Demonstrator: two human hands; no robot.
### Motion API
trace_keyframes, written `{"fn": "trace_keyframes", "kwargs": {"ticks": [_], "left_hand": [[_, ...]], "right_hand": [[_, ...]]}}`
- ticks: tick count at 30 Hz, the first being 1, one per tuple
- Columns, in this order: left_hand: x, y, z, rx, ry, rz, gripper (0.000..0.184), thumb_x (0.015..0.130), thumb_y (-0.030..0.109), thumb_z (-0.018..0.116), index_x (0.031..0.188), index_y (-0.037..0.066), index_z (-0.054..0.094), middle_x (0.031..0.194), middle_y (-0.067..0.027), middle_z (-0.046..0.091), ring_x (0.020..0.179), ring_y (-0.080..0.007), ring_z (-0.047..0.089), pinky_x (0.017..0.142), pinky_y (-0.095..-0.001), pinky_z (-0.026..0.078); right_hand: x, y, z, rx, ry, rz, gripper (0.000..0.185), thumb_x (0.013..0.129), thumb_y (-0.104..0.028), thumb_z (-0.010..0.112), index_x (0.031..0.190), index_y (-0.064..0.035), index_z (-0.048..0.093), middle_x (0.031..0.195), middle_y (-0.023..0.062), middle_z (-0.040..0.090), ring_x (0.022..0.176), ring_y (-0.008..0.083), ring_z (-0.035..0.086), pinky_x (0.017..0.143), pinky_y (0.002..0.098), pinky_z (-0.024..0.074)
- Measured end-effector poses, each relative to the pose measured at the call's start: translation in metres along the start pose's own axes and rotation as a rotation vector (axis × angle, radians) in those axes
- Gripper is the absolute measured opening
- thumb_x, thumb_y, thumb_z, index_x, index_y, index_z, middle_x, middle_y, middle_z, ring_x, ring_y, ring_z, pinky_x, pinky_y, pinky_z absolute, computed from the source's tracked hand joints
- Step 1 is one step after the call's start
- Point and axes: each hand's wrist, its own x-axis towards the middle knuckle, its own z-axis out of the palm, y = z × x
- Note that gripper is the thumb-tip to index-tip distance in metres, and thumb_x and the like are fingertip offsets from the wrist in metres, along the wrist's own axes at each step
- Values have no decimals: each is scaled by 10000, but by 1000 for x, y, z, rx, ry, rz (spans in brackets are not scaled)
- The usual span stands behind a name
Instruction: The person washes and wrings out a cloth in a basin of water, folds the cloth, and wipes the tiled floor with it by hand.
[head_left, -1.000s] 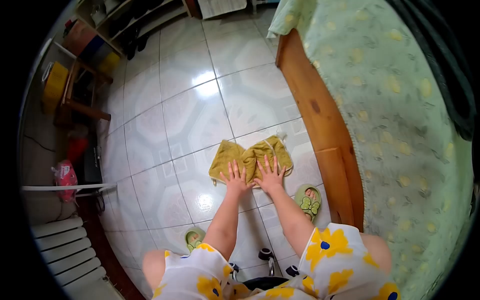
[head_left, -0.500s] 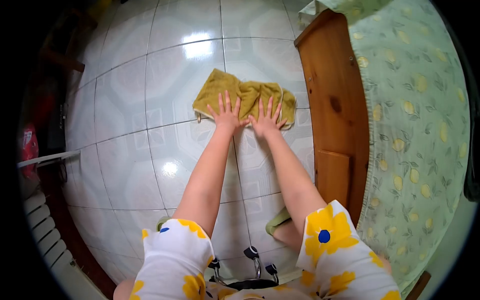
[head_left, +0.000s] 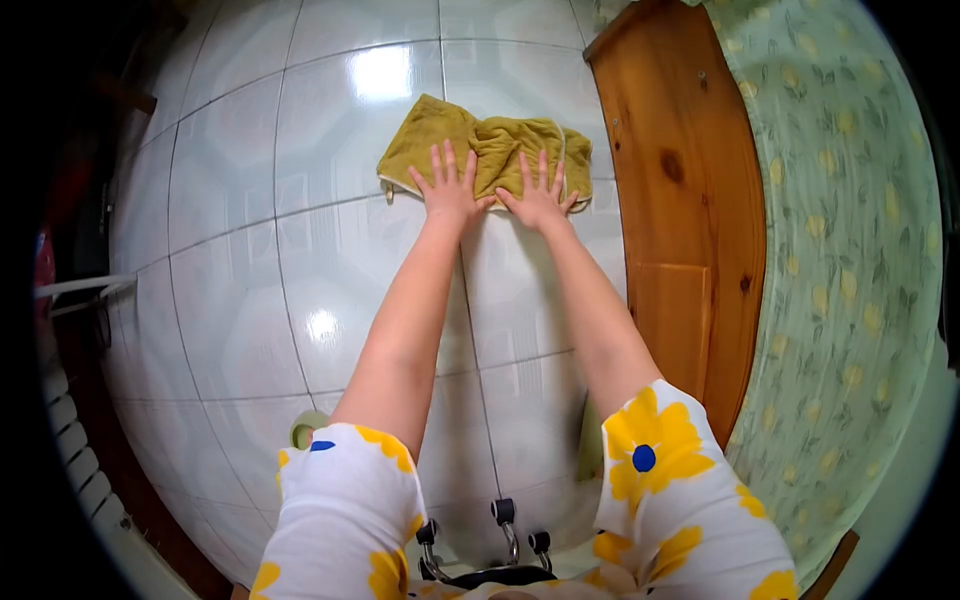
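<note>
A mustard-yellow cloth (head_left: 430,125) with pale edging lies rumpled on the glossy tiled floor (head_left: 350,240). My left hand (head_left: 450,192) presses flat on its left-middle part, fingers spread. Close beside it, my right hand (head_left: 540,195) rests on the right part of the cloth, fingers also apart. Both palms sit near the cloth's lower edge, thumbs pointing toward each other. A small loop hangs from the cloth's left corner. The cloth's right end lies close to a wooden board.
On the right stands a wooden bed side (head_left: 670,200) beside a green lemon-print sheet (head_left: 840,240). Below me are the caster wheels (head_left: 505,512) of a seat and a green slipper (head_left: 305,428). A white slatted piece (head_left: 72,440) stands at left.
The view has tilted, so cloth and hands appear higher in the picture. Both hands remain spread on the cloth, and its folds look much the same.
</note>
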Motion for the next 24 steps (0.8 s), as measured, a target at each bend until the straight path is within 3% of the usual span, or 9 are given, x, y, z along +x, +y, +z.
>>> {"fn": "trace_keyframes", "kwargs": {"ticks": [8,13,14,16,24], "left_hand": [[-48,19,22,-12,105,-53,920,789,703,429,1480,195,95,1512,-195,-118,1384,-385,-147,969,-733,-12],[-38,23,55,37,308,-96,954,738,729,475,1477,248,111,1519,-176,-106,1388,-369,-141,982,-726,-15],[-37,23,58,36,316,-84,955,749,723,467,1478,220,107,1514,-188,-113,1385,-377,-147,976,-730,-9],[-69,37,44,6,169,-69,959,771,710,450,1479,166,100,1505,-212,-127,1379,-392,-158,963,-739,3],[-70,32,50,-35,165,-33,966,770,715,445,1479,159,95,1501,-224,-131,1374,-405,-167,947,-750,-12]], "right_hand": [[-24,27,25,-79,88,-118,925,762,-738,431,1463,-340,-23,1513,-13,-219,1388,316,-179,1022,684,-2],[-12,39,54,-76,282,-179,935,755,-737,448,1465,-336,-9,1520,1,-200,1388,327,-173,1016,688,-18],[-10,41,59,-76,318,-190,932,756,-734,451,1465,-337,-5,1521,3,-195,1388,328,-171,1016,689,-17],[-42,52,51,-90,228,-181,927,758,-729,455,1466,-338,2,1523,5,-186,1389,330,-167,1016,690,-17],[-50,50,47,-129,255,-197,915,751,-694,498,1463,-356,33,1536,3,-128,1399,322,-127,1031,679,4]]}}
